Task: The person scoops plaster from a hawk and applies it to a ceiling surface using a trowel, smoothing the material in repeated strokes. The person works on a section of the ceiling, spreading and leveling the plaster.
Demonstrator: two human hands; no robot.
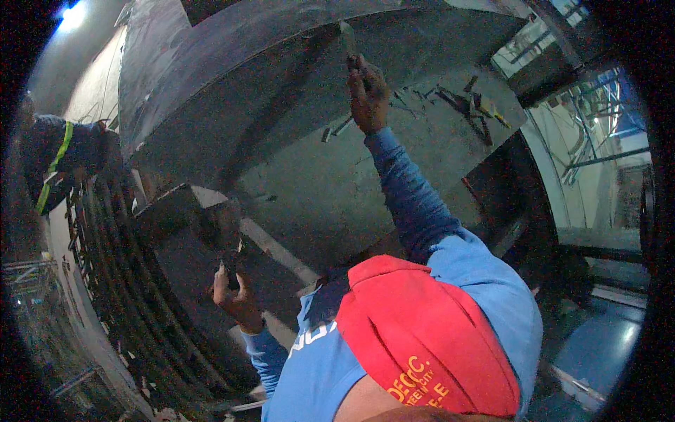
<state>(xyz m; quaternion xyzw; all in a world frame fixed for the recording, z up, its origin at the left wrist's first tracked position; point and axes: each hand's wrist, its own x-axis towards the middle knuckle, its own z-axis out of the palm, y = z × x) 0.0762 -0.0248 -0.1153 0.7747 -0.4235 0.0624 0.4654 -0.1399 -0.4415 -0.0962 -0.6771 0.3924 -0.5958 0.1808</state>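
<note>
My right hand (369, 97) reaches far forward, closed on the dark handle of a putty knife. The narrow pale blade of the putty knife (347, 41) points away from me, its tip at the upper edge of a curved grey panel (281, 91). Nearer and to the left, my left hand (238, 301) is closed around a dark handle. Above that hand spreads a dark, broad, flat shape that looks like the blade of a trowel (219, 226); dim light blurs its outline. Both arms are in blue sleeves.
Several hand tools (472, 107), one with yellow on it, lie on a grey surface right of my right arm. Small pieces (336, 130) lie left of it. A bundle of dark, hose-like lines (133, 295) curves down the left. A person (63, 158) with a reflective stripe is at far left.
</note>
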